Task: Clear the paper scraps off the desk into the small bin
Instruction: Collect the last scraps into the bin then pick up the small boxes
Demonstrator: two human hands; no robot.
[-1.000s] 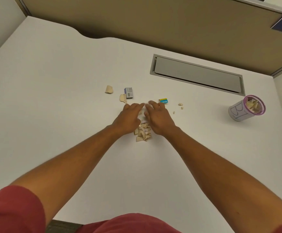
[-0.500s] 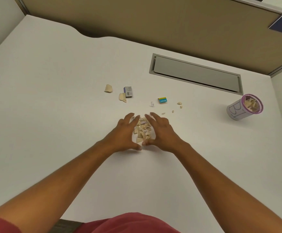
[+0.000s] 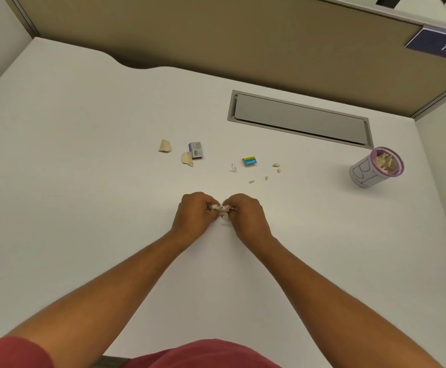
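Two hands on the desk, left hand (image 3: 194,213) and right hand (image 3: 245,215), one wad (image 3: 222,208) of scraps pressed between them. Loose tan scraps (image 3: 164,146): two big ones toward the far edge, the second (image 3: 187,158) touching a box. Four tiny crumbs (image 3: 276,165) nearer the right side. One white curl (image 3: 234,167) of paper. Two small boxes: one grey-blue (image 3: 196,149), one blue-and-yellow (image 3: 249,161). One bin (image 3: 376,167) by the right edge, scraps inside too heaped to count. One hatch (image 3: 300,119) set in the desk (image 3: 70,168).
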